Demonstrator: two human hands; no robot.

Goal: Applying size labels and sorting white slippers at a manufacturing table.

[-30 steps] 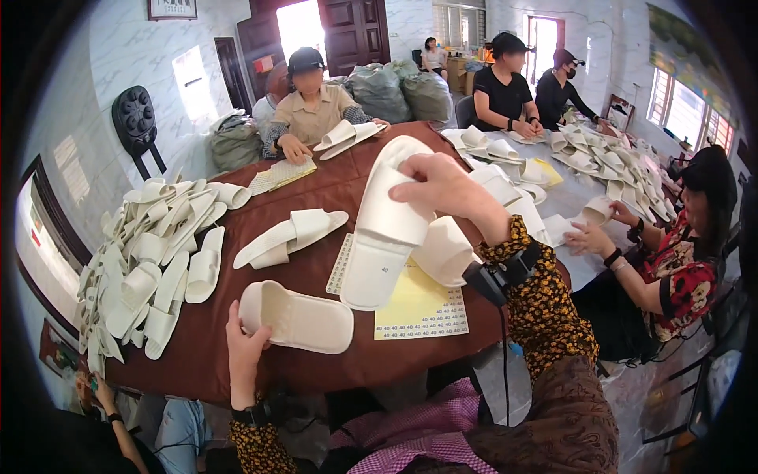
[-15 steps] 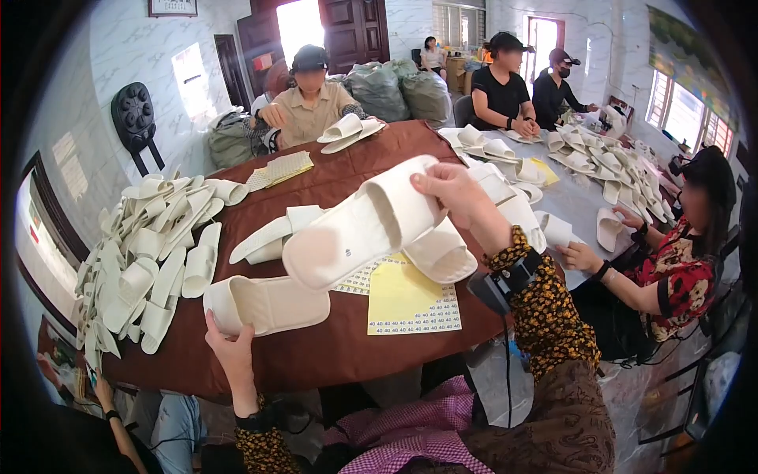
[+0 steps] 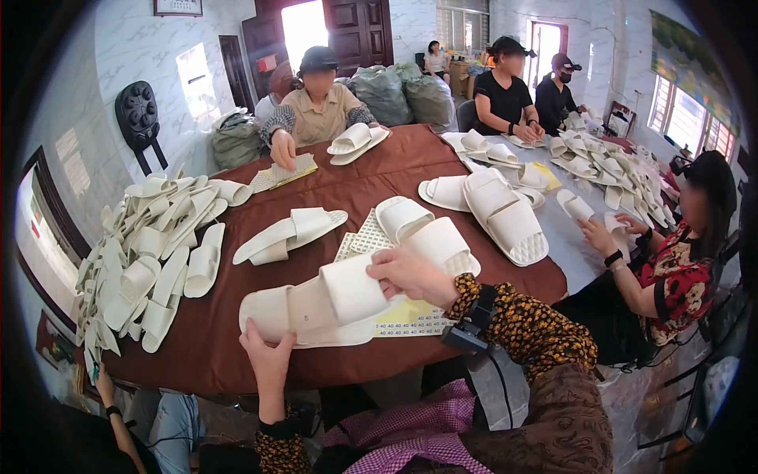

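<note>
My left hand (image 3: 268,351) grips a cream slipper (image 3: 264,310) by the edge at its strap, thumb on top. My right hand (image 3: 410,276) pinches the strap of a second cream slipper (image 3: 354,288), which lies lengthwise over the first and points the opposite way. The heel end of the second slipper disappears at the first one's strap, and a small dark mark shows on its insole. Partly beneath them lies a yellow-and-white sheet of printed stickers (image 3: 422,320). Another sticker sheet (image 3: 365,237) lies just beyond, partly covered by a slipper pair (image 3: 438,241).
A heap of slippers (image 3: 154,257) fills the left side of the brown-covered table (image 3: 213,355). More slippers (image 3: 292,233) lie mid-table and a pair (image 3: 509,217) at right. Across, a co-worker's hand (image 3: 284,148) touches sticker sheets; at right another person handles a slipper (image 3: 574,205).
My right hand has brought its slipper down and left onto the one in my left hand. My left hand has shifted slightly right. The co-worker opposite has reached down to the sheets.
</note>
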